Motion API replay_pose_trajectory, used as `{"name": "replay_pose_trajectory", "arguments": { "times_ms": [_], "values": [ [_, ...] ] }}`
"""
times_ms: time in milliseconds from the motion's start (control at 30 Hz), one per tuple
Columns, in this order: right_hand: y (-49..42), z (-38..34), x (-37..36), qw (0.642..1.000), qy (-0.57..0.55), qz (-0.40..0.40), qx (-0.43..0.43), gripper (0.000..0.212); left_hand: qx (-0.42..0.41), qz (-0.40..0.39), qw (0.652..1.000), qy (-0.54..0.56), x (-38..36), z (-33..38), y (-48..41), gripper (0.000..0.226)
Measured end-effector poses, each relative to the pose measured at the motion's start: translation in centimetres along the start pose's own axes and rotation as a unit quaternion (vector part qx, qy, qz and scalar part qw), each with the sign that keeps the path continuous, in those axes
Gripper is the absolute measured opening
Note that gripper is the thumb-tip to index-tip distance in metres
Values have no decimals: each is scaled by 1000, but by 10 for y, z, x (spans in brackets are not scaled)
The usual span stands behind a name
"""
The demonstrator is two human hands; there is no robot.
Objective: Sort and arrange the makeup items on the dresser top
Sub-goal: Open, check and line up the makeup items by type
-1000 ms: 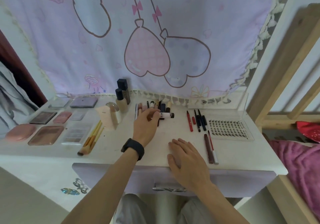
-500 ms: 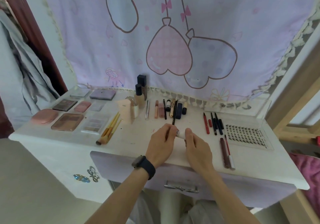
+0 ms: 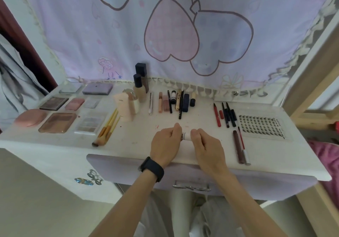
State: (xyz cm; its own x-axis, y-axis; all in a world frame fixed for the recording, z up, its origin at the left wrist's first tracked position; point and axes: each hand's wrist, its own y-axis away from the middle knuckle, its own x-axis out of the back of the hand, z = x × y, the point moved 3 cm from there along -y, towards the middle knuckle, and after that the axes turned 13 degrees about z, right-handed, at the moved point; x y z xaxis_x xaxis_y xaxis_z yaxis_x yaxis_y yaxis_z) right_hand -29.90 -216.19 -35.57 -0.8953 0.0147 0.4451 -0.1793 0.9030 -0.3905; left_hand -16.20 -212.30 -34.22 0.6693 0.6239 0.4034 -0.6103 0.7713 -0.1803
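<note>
- Position: white tube (image 3: 186, 136) at the front-centre of the table (image 3: 128, 145), lying crosswise between both hands. Whether it rests on the surface or is just lifted cannot be told.
- Grip: left hand (image 3: 166, 143) pinches the lettered end, and right hand (image 3: 205, 145) pinches the pale end. Both grips are narrow, with fingers curled round the tube, so only its middle shows.
- Step, as judged: checking or closing the tube before filing it with its kind. The hands cover both ends, so cap seating is unknown.
- Advice: press or twist along the tube's own axis, with wrists low, so nothing smears.
- Likely home: row of sticks and tubes (image 3: 172, 102) at back centre, all lying front-to-back.
- Placing: turn the tube to match the row and lower it from above rather than sliding it in sideways. The neighbours lie close together and would probably roll.
- Clearance: keep forearms off the red and black pencils (image 3: 224, 114) on the right and the brushes (image 3: 108, 128) on the left.
</note>
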Motion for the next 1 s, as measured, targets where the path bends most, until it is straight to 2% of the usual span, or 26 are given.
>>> {"name": "replay_pose_trajectory", "arguments": {
  "times_ms": [133,267,400,500,633,733,867,1000],
  "values": [
    [-1,1,3,998,-54,13,-34,48,11,8,998,54,3,-3,4,65],
    [-2,4,2,995,-55,12,-84,58,-1,-73,990,118,14,1,-1,33],
    [-2,0,0,998,8,-8,-58,72,-7,-105,983,148,22,3,-1,29],
    [0,-2,-3,998,40,-23,-35,72,-18,-108,982,151,22,3,0,20],
    [-3,-2,3,999,-7,22,-33,66,6,-76,980,184,22,1,-1,22],
    [-10,0,10,994,-64,38,-81,70,-26,-82,986,145,20,-1,-2,30],
    [-15,-1,8,995,-27,-1,-92,79,-67,-118,986,95,15,-2,1,33],
    [-14,0,7,996,-21,-20,-80,60,-78,-89,990,82,15,-3,2,20]
  ]
}}
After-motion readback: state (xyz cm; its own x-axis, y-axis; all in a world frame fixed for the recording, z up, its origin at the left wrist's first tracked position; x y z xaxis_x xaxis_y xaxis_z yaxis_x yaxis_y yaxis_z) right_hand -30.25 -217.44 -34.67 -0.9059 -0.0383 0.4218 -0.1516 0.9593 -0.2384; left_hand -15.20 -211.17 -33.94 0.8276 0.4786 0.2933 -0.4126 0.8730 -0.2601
